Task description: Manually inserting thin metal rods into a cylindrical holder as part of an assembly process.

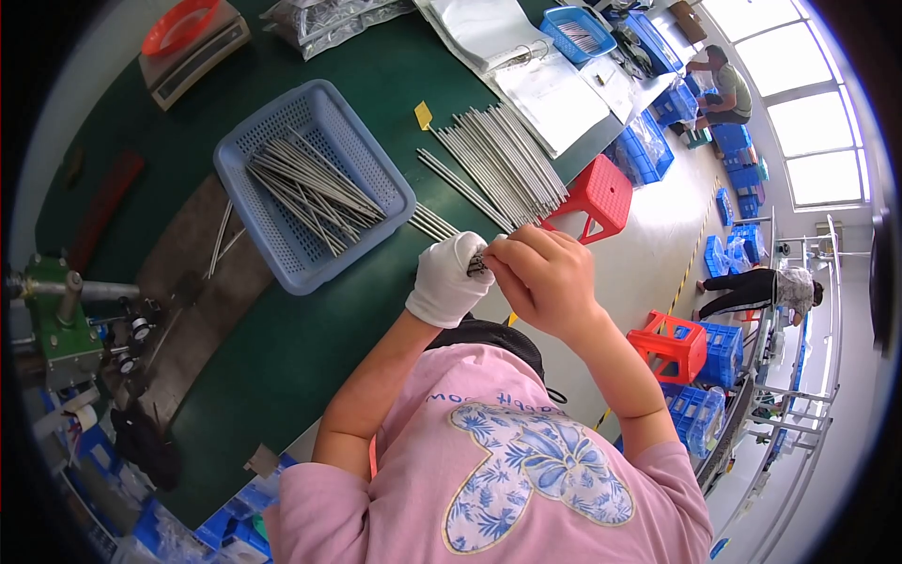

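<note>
My left hand (pixel 449 282), in a white glove, is closed around a bundle of thin metal rods (pixel 478 264), whose ends show at the thumb side. At those ends my bare right hand (pixel 546 279) pinches with thumb and fingers; its fingertips partly hide what they grip. Several rods (pixel 433 223) stick out beyond the glove; whether they belong to the held bundle or lie on the table, I cannot tell. Just past my hands, a row of metal rods (pixel 503 164) lies side by side on the green table (pixel 282 343). A blue perforated basket (pixel 315 101) at left holds a loose heap of rods.
A yellow tag (pixel 423 116) lies by the row. Behind it are an open binder (pixel 550 103) and a small blue basket (pixel 578 34). A scale (pixel 193 56) stands far left, a green machine (pixel 61 320) nearer. Red stools (pixel 601 197) stand right; two people are farther off.
</note>
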A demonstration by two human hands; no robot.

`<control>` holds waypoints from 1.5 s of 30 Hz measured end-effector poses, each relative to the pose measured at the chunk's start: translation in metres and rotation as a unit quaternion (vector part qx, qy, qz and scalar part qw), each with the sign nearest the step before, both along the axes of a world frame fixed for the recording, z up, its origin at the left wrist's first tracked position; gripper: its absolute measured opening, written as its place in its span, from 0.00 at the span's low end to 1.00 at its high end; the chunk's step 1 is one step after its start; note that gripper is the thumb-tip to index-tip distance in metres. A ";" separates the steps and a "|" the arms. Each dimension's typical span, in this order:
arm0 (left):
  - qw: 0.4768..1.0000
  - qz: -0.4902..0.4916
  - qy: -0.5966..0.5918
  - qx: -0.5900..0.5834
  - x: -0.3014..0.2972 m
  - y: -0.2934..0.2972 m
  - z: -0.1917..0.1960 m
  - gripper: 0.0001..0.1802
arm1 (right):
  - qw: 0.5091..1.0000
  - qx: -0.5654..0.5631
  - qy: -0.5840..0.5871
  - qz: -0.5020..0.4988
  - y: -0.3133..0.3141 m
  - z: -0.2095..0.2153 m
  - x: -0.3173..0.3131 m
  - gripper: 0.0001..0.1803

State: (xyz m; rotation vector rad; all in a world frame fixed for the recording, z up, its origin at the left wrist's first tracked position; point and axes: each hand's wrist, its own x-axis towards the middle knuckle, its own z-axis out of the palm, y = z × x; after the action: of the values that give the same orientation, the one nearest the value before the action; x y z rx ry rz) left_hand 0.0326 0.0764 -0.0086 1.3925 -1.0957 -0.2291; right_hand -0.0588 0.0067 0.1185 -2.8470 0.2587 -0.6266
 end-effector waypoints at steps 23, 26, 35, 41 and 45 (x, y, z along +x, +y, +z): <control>1.000 -0.005 -0.004 0.021 -0.001 0.001 0.002 0.12 | 0.999 -0.013 -0.033 -0.037 0.001 -0.002 -0.005 0.04; 0.999 -0.004 -0.011 0.031 0.000 0.001 0.002 0.12 | 0.999 -0.007 -0.017 -0.031 0.003 -0.001 -0.006 0.03; 0.999 -0.012 0.000 0.035 0.000 0.001 0.003 0.12 | 0.999 -0.026 -0.015 -0.030 0.001 0.000 -0.006 0.03; 1.000 -0.002 0.000 0.017 -0.002 -0.003 0.003 0.13 | 0.998 0.001 -0.061 -0.023 -0.001 0.001 -0.009 0.05; 0.999 0.010 -0.012 0.039 -0.001 -0.002 0.008 0.15 | 0.999 -0.010 -0.043 -0.026 -0.002 0.008 -0.008 0.05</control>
State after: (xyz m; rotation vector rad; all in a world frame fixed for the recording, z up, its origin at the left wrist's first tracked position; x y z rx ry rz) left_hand 0.0315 0.0743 -0.0002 1.4784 -1.1017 -0.2432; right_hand -0.0670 0.0046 0.1267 -2.8328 0.3147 -0.7630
